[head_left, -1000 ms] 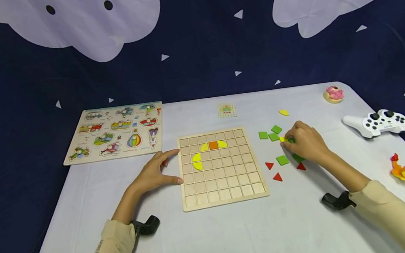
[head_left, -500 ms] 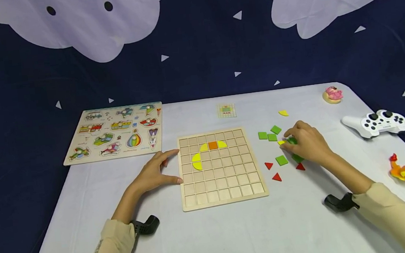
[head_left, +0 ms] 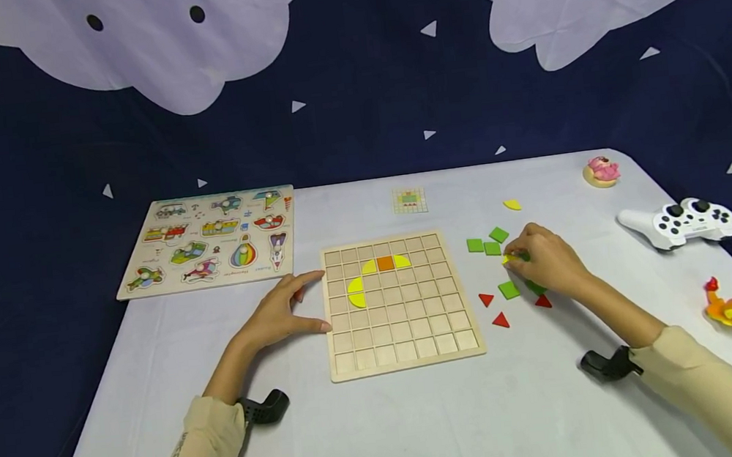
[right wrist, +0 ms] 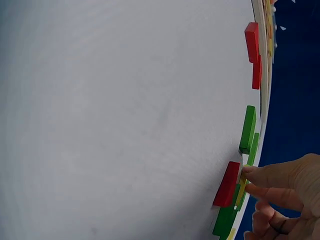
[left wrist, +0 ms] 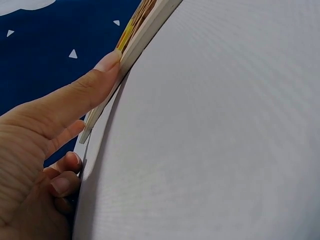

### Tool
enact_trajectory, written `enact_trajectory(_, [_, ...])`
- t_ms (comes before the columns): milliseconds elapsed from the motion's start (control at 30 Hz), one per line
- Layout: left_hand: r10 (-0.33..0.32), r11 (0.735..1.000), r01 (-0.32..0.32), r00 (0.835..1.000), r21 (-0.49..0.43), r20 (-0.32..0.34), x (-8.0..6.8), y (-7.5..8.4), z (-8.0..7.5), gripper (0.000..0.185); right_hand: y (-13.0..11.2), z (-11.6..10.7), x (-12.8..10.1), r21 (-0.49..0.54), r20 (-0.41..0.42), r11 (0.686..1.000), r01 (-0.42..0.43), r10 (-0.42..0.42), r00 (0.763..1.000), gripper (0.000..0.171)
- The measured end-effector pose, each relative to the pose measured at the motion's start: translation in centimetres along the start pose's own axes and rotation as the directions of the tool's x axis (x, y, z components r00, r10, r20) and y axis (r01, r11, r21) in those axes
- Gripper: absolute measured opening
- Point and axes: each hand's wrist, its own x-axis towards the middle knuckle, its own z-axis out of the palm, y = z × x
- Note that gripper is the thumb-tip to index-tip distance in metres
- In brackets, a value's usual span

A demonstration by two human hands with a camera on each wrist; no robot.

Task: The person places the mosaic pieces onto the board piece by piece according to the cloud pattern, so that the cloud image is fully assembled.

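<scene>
- The right hand [head_left: 549, 262] lies on the white table [head_left: 385, 425] to the right of the wooden grid board [head_left: 399, 302], its fingers curled down among the loose pieces.
- Its fingertips pinch a small yellow piece [head_left: 506, 259], which shows just at the hand's left edge, touching the fingers; in the right wrist view the fingertips [right wrist: 260, 176] meet the thin yellow piece [right wrist: 242, 189] edge-on against the table.
- A green square [head_left: 508, 290] lies just below that hand, and another green piece [head_left: 536, 287] is partly hidden under the palm.
- Three green squares [head_left: 490, 244] sit close together just left of the fingertips, towards the board.
- Three red triangles [head_left: 500, 319] lie near the wrist side of the hand, between it and the board's right edge.
- A lone yellow piece [head_left: 512, 205] lies farther back on the table, apart from the hand.
- The left hand [head_left: 278, 314] rests flat beside the board's left edge, fingers straight and spread, thumb and forefinger touching the frame; the left wrist view shows the thumb [left wrist: 85, 90] pressed against the board's edge [left wrist: 142, 37].
- The board holds yellow curved pieces [head_left: 356, 291] and one orange square [head_left: 385, 263] in its upper rows.
</scene>
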Motion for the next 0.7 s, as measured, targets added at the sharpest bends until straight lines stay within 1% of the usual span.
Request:
enact_trajectory(67, [0.002, 1.000, -0.002, 1.000, 0.000, 0.000, 0.02, 0.00, 0.03, 0.092, 0.01, -0.01, -0.11, 0.027, 0.020, 1.000, -0.008, 0.008, 1.000, 0.023])
enact_trajectory(133, [0.004, 1.000, -0.004, 1.000, 0.002, 0.001, 0.04, -0.02, 0.07, 0.092, 0.06, 0.03, -0.28, 0.043, 0.013, 0.999, -0.004, 0.003, 1.000, 0.027])
enact_trajectory(200, [0.004, 1.000, -0.004, 1.000, 0.004, 0.001, 0.03, -0.04, 0.10, 0.092, 0.16, 0.12, -0.41, 0.030, -0.017, 0.999, 0.013, -0.013, 1.000, 0.027])
enact_trajectory(300, [0.004, 1.000, -0.004, 1.000, 0.009, 0.000, -0.02, -0.06, 0.11, 0.092, 0.22, 0.24, -0.54, -0.015, -0.087, 0.999, 0.043, -0.044, 0.995, 0.024])
enact_trajectory(367, [0.001, 1.000, -0.001, 1.000, 0.010, -0.002, -0.06, -0.06, 0.11, 0.092, 0.21, 0.24, -0.54, -0.047, -0.104, 0.998, 0.038, -0.043, 0.994, 0.027])
enact_trajectory(433, [0.000, 1.000, 0.000, 1.000, 0.011, -0.003, -0.05, -0.06, 0.12, 0.092, 0.16, 0.16, -0.56, -0.058, -0.095, 0.998, 0.019, -0.024, 0.995, 0.028])
enact_trajectory(567, [0.001, 1.000, -0.001, 1.000, 0.010, -0.001, 0.04, -0.05, 0.13, 0.093, 0.19, 0.07, -0.66, -0.050, -0.055, 0.999, -0.014, 0.012, 0.998, 0.025])
enact_trajectory(700, [0.002, 1.000, -0.002, 1.000, 0.010, -0.002, 0.05, -0.09, 0.12, 0.093, 0.28, 0.10, -0.63, -0.042, -0.052, 0.999, -0.003, 0.000, 0.999, 0.024])
